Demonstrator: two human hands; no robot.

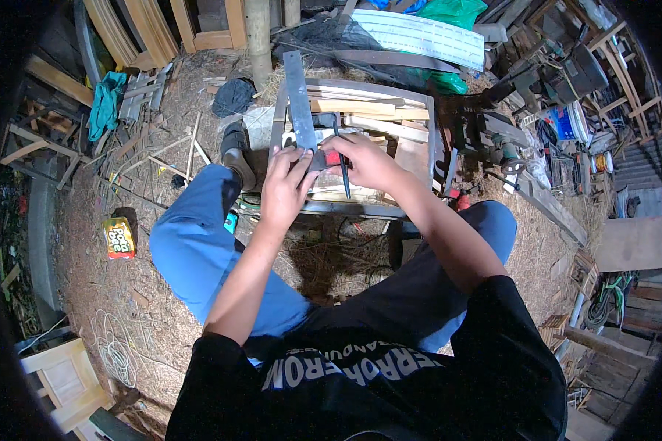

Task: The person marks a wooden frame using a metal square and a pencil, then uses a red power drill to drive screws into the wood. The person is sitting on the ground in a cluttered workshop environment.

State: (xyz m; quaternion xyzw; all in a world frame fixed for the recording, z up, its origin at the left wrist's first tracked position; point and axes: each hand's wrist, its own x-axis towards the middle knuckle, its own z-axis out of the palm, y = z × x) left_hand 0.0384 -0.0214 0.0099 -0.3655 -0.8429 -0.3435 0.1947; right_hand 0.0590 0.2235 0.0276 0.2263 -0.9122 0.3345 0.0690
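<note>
Workshop floor (125, 309) of dirt, sawdust and straw fills the view, with timber and tools heaped around the rim from 10 through 3 o'clock. Low metal-framed bench (419, 125) sits just above centre, toward 12 o'clock, loaded with pale wooden slats (368, 110) lying roughly crosswise. White perforated panel (419, 33) lies beyond it at 12–1 o'clock; dark machine (493, 140) stands just beside the bench at 2 o'clock. Person seated, blue-trousered legs (191, 242) spread either side of the bench, black shoe (235, 151) at 11 o'clock. Pale wooden frame piece (66, 382) at 7 o'clock, coil of light cord (114, 353) just beside it. Teal cloth (107, 99) at 10 o'clock. Small yellow packet (119, 237) on the ground at 9 o'clock, well apart from the bench. Long grey metal square (299, 99) lies on the slats, blade running toward 12 o'clock, slightly tilted. Left hand (287, 184) rests palm-down at the near end of the square, fingers spread and pressing on it. Right hand (364, 162) just beside it, at 3 o'clock from the left, fingers curled closed around a dark pencil (343, 176) whose shaft points toward 6 o'clock. Small red object (333, 158) shows between the two hands; kind cannot be told.
</note>
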